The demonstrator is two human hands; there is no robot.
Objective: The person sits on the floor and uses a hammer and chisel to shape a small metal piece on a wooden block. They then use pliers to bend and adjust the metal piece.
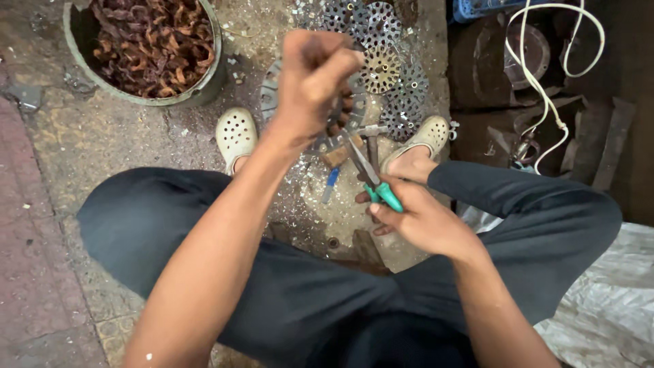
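Head view: a seated person works a round metal plate with pliers and a raised fist.

Left hand is raised above the plate, its fingers curled fully shut; what they grip, if anything, cannot be told. Right hand has its fingers closed on the green handles of the pliers, whose tips point up toward the plate and a hammer just beyond them. The plate lies on the floor between two cream clogs, under the left fingers. More perforated discs lie beyond; a tub of rusty scrap stands well left. Judged step: pulling a fitting from the plate; the next move calls for a firm bite with the tips.
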